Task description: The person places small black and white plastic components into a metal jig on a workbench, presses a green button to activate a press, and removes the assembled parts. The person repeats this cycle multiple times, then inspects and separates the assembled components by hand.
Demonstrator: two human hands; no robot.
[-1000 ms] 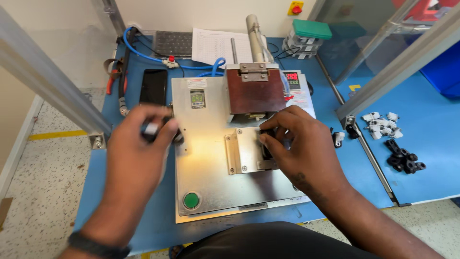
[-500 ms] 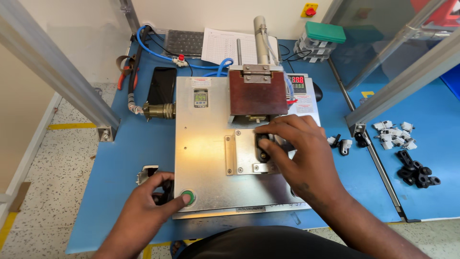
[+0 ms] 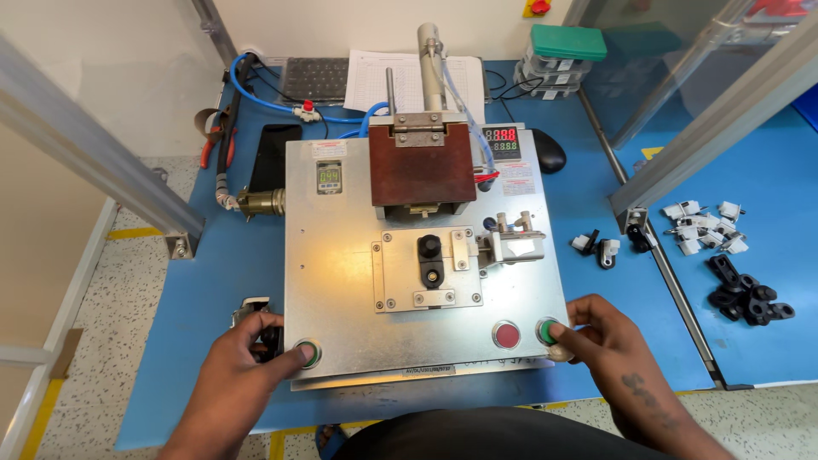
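Green buttons at the metal press's front corners took one thumb each, left hand on the left button, right hand on the right button, both half-curled and holding nothing, so they stayed clear of the black part seated mid-plate.

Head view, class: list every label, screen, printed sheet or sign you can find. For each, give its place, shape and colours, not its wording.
Counter display: machine plate, upper left; small upright rectangle, greenish screen.
Digital readout: right of the brown block; black box, red and green digits.
Label: below the readout; white rectangle with red.
Printed sheet: table's far edge; white, gridded.
Phone: left of the plate; dark, blank screen.
Strip label: plate's front edge; narrow, pale.
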